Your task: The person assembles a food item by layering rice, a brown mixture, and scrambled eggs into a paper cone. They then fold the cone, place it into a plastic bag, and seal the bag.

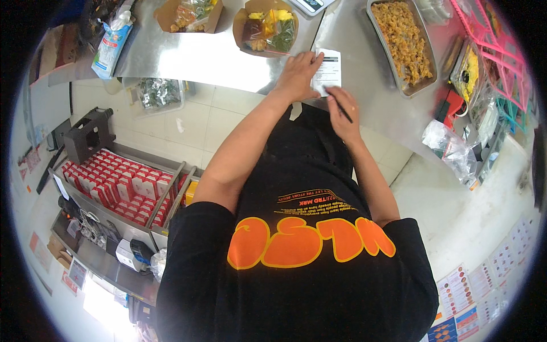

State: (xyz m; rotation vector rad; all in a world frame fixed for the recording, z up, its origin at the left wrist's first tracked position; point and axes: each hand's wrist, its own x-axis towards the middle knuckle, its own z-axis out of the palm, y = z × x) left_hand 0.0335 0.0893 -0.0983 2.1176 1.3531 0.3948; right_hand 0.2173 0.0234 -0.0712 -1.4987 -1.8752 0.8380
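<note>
A white printed slip of paper [328,73] lies on the steel counter in front of me. My left hand [298,76] rests flat on its left edge, fingers stretched out and thumb at its lower side, pressing it down. In my right hand [345,115] is a black pen [341,107], gripped between the fingers by the slip's lower right corner. Just beyond my left hand stands an open brown paper box [238,35] of food, with bagged items on top.
Another brown food box [164,23] stands further left, near a blue-and-white pouch [110,50]. A metal tray [393,77] of cooked brown food sits to the right. Beyond it are a pink plastic basket [494,43] and clear bags [447,145]. Red-and-white cartons [122,182] fill a rack behind left.
</note>
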